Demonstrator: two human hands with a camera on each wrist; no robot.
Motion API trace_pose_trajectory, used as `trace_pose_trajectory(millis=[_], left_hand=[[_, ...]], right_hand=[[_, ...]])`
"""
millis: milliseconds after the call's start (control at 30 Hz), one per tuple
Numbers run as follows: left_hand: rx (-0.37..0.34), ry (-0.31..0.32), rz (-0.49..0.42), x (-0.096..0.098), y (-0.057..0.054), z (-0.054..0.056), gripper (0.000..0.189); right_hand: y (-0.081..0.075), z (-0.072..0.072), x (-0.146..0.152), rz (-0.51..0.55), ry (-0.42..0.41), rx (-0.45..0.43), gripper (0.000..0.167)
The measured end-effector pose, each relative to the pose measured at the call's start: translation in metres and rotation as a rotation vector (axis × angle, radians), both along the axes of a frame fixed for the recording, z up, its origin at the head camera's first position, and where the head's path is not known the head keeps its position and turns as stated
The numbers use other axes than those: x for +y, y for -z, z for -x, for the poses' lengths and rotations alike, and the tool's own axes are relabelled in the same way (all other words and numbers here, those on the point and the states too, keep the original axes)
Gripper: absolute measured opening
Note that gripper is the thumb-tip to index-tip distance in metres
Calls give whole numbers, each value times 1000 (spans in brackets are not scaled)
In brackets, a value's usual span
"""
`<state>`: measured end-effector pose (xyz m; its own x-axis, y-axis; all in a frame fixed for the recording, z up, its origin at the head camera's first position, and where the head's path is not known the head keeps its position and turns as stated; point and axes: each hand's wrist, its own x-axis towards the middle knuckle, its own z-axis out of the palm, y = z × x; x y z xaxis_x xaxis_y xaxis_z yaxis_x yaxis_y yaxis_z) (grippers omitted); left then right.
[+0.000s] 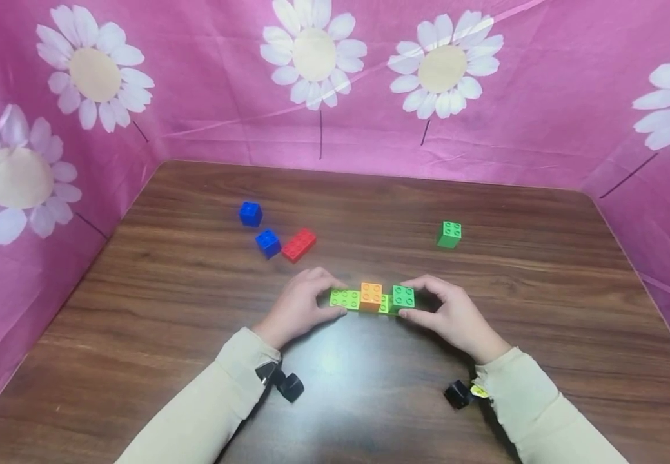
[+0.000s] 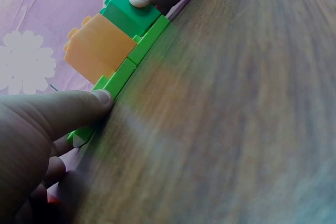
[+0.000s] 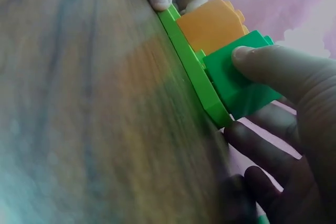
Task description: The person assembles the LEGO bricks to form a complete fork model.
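A low light-green brick base lies lengthwise on the table between both hands. My left hand pinches its left end, thumb on the near side. An orange block stands on the base near its middle. At the right end, my right hand pinches a darker green block between thumb and fingers. A seam divides the light-green base in the left wrist view. The green block is over the base in the right wrist view; whether it is fully pressed down I cannot tell.
Two blue blocks and a red brick lie beyond my left hand. Another green block stands farther back on the right. A pink flowered cloth hangs behind and beside the wooden table.
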<state>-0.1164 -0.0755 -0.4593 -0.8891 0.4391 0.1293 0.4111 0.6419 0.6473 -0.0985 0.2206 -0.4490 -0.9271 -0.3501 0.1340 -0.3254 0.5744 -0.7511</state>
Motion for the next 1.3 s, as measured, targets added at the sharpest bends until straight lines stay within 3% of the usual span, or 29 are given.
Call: trace_pose_trajectory(millis=[567,833,1100,1300], left_hand=[[-64,-22,-4,0,-5,5,37],[-27,-9,11,1,-2,1,39],[5,32,5,-1,-1,0,38],[-29,60,-102,-1,0,5,29]], right_hand=[[-3,4,-9,-5,-26,-65,34],[10,-1,-6,-62,-8,25,40],[11,-4,-2,-35,-4,40,39],[8,-10,9,-17,-3,69,41]])
